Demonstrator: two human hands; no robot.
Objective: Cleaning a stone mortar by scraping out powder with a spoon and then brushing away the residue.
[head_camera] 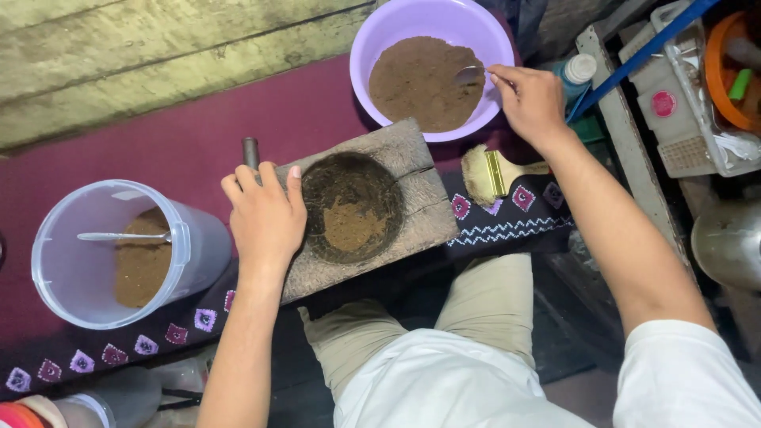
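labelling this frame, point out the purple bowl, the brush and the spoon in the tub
purple bowl [365, 47], head view, on its bare left inner wall
brush [498, 173], head view, on the gold band between bristles and handle
spoon [119, 236], head view, on its handle inside the clear tub

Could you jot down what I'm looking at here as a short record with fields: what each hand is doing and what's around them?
Left hand: rests on the wooden block, steadying it
Right hand: holds a spoon over the purple bowl
Purple bowl contents: brown powder
Block hollow: round, dark, some brown powder inside
Clear tub: at left, brown powder and a second spoon
Brush: lies beside the block
Surface: maroon patterned cloth
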